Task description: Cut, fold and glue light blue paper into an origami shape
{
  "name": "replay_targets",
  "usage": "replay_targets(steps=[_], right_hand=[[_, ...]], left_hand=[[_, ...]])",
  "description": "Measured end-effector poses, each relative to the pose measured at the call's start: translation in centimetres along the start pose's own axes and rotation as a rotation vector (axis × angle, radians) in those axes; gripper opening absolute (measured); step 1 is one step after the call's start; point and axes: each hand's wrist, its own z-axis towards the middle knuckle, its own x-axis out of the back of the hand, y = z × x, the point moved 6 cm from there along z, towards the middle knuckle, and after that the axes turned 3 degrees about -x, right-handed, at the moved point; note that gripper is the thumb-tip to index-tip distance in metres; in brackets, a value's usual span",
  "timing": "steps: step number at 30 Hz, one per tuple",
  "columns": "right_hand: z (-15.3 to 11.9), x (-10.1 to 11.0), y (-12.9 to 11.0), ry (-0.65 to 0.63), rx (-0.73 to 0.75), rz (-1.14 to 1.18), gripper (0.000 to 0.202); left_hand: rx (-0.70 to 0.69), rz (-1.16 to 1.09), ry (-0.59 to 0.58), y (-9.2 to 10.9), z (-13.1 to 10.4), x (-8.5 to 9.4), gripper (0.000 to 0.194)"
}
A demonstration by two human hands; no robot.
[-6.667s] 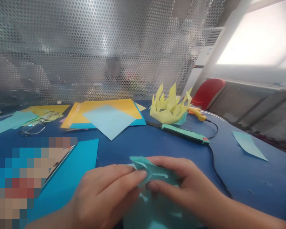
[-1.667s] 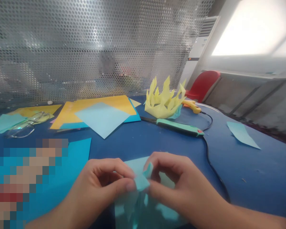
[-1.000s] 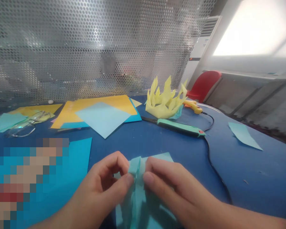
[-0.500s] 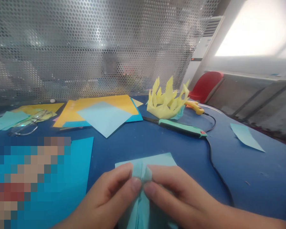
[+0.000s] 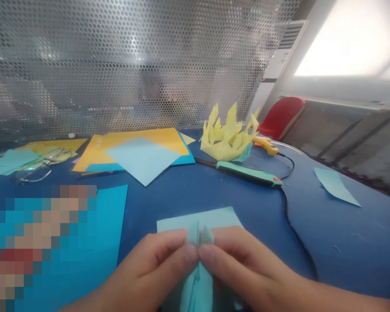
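A strip of light-blue folded paper (image 5: 197, 288) stands between my two hands at the bottom middle. My left hand (image 5: 156, 262) pinches its left side between thumb and forefinger. On the other side my right hand (image 5: 240, 260) has the same pinch, and the two thumbs meet at the centre seam. Two small paper tips poke up above the thumbs. Under and behind the hands lies a flat light-blue sheet (image 5: 211, 217). The lower end of the folded paper runs out of view.
A yellow folded-paper crown (image 5: 225, 147) stands beyond a green corded hot knife-like tool (image 5: 250, 174). Orange sheets (image 5: 97, 151) carry a pale-blue square (image 5: 143, 162). Glasses (image 5: 35, 171) lie left. A bright-blue sheet (image 5: 107, 234) is partly pixelated. A light-blue scrap (image 5: 336, 186) lies right.
Both hands have shifted slightly right with the folded paper. The thumbs have come closer together, and the paper between them looks narrower, its two upper tips standing apart.
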Motion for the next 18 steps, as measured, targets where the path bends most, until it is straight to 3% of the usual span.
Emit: replay_targets(steps=[5, 11, 14, 18], right_hand=[[-0.2, 0.5, -0.1, 0.088, -0.009, -0.003, 0.049], [-0.2, -0.1, -0.3, -0.054, -0.061, 0.074, 0.056], [-0.5, -0.5, -0.1, -0.092, -0.107, 0.134, 0.064], [-0.5, -0.4, -0.1, -0.076, -0.067, 0.046, 0.063]], left_hand=[[0.031, -0.052, -0.042, -0.2, -0.2, -0.4, 0.04], [0.163, 0.076, -0.128, -0.5, -0.4, 0.3, 0.034], [0.201, 0.179, -0.072, -0.9, -1.0, 1.0, 0.037], [0.218, 0.233, 0.101, -1.5, -2.0, 1.7, 0.039]])
